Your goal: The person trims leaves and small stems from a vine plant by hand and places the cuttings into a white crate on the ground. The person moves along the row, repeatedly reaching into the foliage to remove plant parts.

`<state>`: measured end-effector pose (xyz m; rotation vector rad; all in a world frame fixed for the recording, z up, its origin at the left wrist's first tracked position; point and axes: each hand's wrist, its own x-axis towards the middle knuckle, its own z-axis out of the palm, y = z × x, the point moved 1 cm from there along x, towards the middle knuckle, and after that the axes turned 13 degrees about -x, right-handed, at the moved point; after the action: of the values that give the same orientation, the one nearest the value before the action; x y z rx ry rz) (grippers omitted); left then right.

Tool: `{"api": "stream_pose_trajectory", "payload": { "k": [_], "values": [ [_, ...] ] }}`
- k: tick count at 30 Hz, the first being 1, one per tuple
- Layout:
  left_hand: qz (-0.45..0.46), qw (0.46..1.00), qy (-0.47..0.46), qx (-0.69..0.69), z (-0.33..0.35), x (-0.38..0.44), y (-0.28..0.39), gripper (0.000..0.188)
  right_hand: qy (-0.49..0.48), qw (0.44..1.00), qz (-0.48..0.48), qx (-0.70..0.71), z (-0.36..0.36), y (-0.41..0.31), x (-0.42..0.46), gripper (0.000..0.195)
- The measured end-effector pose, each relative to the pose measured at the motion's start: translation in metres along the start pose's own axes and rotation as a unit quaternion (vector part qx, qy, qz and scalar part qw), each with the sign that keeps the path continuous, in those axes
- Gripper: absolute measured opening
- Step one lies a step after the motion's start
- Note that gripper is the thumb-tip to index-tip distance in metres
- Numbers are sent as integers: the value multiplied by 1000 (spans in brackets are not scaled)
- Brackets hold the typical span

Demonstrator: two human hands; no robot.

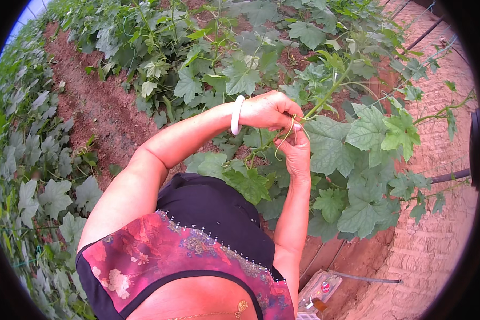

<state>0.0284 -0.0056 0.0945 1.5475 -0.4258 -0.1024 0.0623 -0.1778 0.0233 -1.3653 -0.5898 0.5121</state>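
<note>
My left hand, with a white bangle at its wrist, closes its fingertips on a green vine stem. My right hand meets it from below, its thumb and fingers pinched on the same vine. Thin curling tendrils hang over the fingers of both hands. The exact grip between the fingertips is partly hidden. Beyond the hands, the stem slants up to the right toward a leafy tip. A broad lobed leaf spreads just right of my right hand.
Dense leafy vines fill the left side and the far ground. A reddish soil strip runs between rows. To the right rises a rough earthen wall with dark pipes. A bottle with a red label stands at lower right.
</note>
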Motion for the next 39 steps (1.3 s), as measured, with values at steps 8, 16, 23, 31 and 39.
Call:
{"api": "stream_pose_trajectory", "payload": {
  "k": [8,16,23,31,39],
  "values": [
    [-7,999,31,-33,5,5,-5,16,91,992,-45,-70,-4,1,-7,26],
    [4,997,22,-72,12,12,-13,16,175,890,-141,-397,-7,-6,-15,17],
    [-10,989,91,-113,20,17,-24,14,198,973,-45,-107,-16,-8,-34,19],
    [-18,984,82,-156,19,16,-36,13,188,952,-102,-220,-12,-52,-15,44],
    [-22,985,96,-142,17,15,-42,11,187,918,-103,-333,-8,-53,-5,50]
  ]
}}
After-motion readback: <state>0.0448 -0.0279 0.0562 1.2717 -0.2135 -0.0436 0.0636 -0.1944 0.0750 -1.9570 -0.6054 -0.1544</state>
